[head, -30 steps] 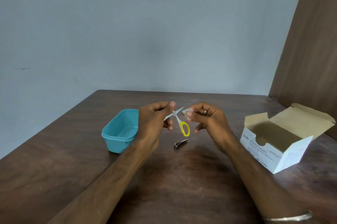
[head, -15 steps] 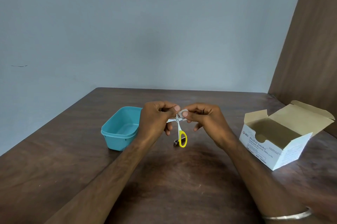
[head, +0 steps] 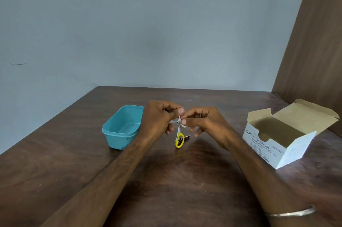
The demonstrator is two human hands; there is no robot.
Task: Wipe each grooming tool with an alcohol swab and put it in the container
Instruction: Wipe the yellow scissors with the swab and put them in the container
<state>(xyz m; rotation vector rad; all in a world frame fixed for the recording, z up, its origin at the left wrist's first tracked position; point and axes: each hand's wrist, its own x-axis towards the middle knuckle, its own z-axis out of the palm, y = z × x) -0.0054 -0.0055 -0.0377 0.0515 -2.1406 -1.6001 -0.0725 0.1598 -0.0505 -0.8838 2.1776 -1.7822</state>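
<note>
Small scissors [head: 179,135] with a yellow handle loop hang downward above the table, blades spread. My left hand [head: 159,123] grips them at the upper part near the pivot. My right hand [head: 201,122] pinches a small white alcohol swab [head: 183,125] against the scissors at the pivot. A metal nail clipper [head: 187,137] lies on the table just behind the yellow loop, mostly hidden. The teal plastic container [head: 121,128] stands left of my left hand, with nothing visible inside.
An opened white cardboard box of alcohol swabs [head: 277,139] sits at the right on the dark wooden table [head: 166,180]. A brown wooden panel [head: 314,51] rises at the far right, and a grey wall stands behind the table.
The scissors turned from slanting to hanging straight down. Both hands closed together around the pivot, and the swab moved from the blade tip down to the pivot.
</note>
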